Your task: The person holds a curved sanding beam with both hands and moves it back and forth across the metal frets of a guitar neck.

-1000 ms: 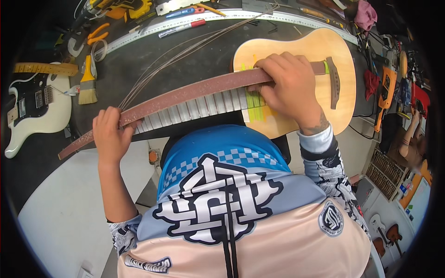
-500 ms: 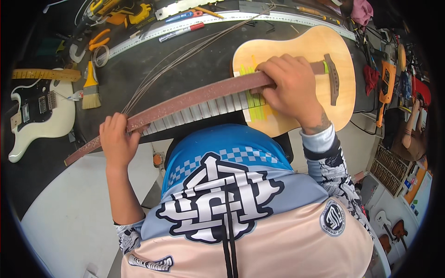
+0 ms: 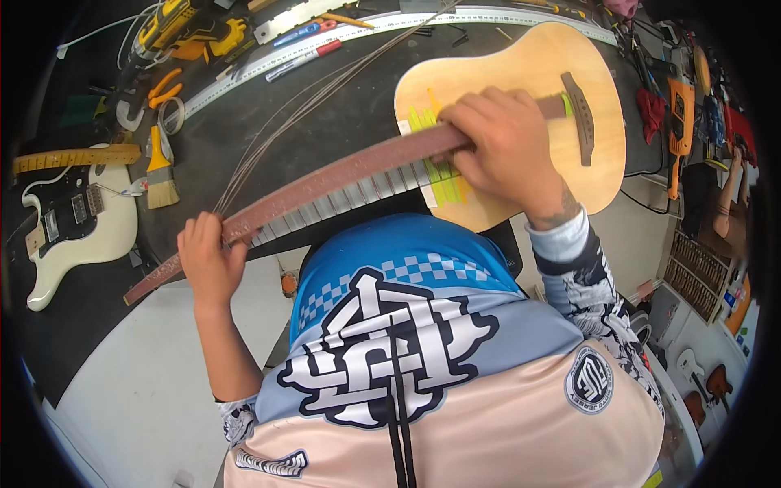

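Note:
An acoustic guitar lies across the bench with its pale wooden body (image 3: 521,65) on the right and its neck running left. Silvery strips cover the fretboard (image 3: 333,205), and yellow-green tape (image 3: 443,185) crosses the neck's body end. Along the neck rests a long reddish-brown sanding bar (image 3: 342,172), dusty on top. My right hand (image 3: 504,138) grips it over the guitar body, fingers wrapped across. Farther left, my left hand (image 3: 211,252) is closed around the bar and neck area; its thumb is on the near side. The headstock is hidden.
Loose strings (image 3: 285,122) fan out behind the neck. A white electric guitar (image 3: 85,224), a brush (image 3: 160,175), pliers (image 3: 165,88) and a yellow drill (image 3: 175,32) lie left. Behind are a marker (image 3: 303,61) and long ruler (image 3: 342,41). Another person (image 3: 728,199) is at far right.
The view has tilted, so the bench's left side sits lower and the guitar body higher. Both hands keep their hold on the bar, with little visible shift along the neck.

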The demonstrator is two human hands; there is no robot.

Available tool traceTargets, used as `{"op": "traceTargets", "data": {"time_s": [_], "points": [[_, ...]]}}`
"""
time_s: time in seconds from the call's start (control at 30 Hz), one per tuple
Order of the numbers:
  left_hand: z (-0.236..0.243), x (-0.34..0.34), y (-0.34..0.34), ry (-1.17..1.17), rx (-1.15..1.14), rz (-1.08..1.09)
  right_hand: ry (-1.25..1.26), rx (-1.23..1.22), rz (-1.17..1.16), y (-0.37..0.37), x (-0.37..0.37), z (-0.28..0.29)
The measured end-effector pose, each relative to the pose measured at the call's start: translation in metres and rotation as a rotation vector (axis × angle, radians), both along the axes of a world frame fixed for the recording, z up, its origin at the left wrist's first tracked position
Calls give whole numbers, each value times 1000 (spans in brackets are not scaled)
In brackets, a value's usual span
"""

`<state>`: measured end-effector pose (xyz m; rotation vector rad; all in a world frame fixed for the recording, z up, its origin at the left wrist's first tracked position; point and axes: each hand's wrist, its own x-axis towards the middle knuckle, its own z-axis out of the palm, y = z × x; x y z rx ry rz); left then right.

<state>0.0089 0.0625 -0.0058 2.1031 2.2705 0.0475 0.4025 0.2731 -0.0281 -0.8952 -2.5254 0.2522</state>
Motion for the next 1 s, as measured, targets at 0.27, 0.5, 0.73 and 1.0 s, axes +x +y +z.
{"op": "traceTargets", "data": {"time_s": [0.27, 0.5, 0.73, 1.0], "points": [[2, 13, -15, -17, 95, -68, -22, -2, -24, -21, 14, 8], [0, 3, -4, -5, 19, 3, 22, 33, 11, -1, 0, 2], [-1, 11, -25, 7, 105, -85, -25, -9, -54, -39, 18, 6], [-1, 3, 0, -13, 9, 12, -2, -12, 24, 2, -2, 1]]}}
